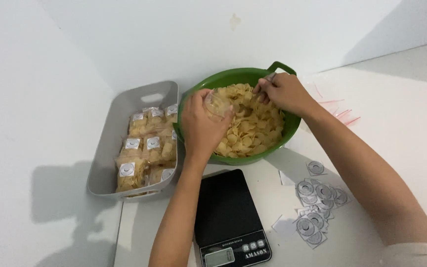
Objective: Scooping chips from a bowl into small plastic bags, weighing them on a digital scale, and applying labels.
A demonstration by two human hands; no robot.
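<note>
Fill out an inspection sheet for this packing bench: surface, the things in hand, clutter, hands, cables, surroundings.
Surface: white table, shadowed at the left.
Things in hand: green bowl with a handle, heaped with pale chips; a small clear bag held open over it.
Other things: grey bin left of the bowl, holding sealed chip packets with round labels; black kitchen scale in front of the bowl, nothing on it.
Clutter: loose round stickers right of the scale; empty clear bags with red strips beyond the right forearm.
Hands: left hand grips the bag; right hand pinches its far edge at the bowl's rim.
Cables: nothing seen.
Surroundings: plain white wall.
</note>
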